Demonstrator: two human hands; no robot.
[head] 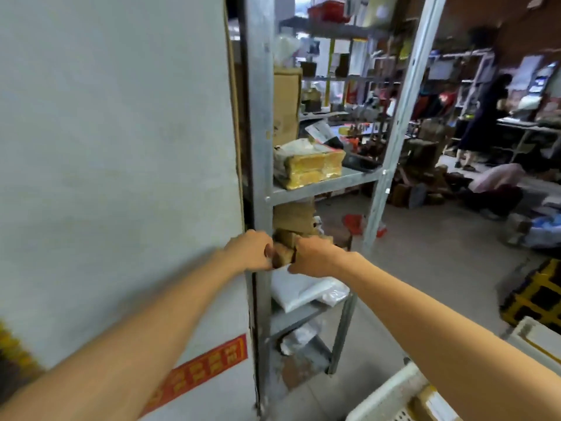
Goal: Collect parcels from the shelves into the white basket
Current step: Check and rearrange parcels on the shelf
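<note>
Since the white basket (391,391) stands at five o'clock, nearest the person, the carry should be short. At centre, left hand (250,250) and right hand (314,258) curl their fingers round opposite ends of a small brown parcel (283,253), apparently to steady it clear of the steel shelving (318,185). A yellow-taped parcel (312,167) lies beyond at one o'clock.

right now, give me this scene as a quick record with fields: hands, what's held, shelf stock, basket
left hand: grips the left side of the small brown parcel
right hand: grips its right side
parcel position: at the front of the metal shelf unit, not yet in the basket
shelf above: yellow-taped parcel
shelf below: white bagged parcel
white basket: on the floor at lower right, under the right forearm
task state: parcel in hand, transfer not yet made
</note>
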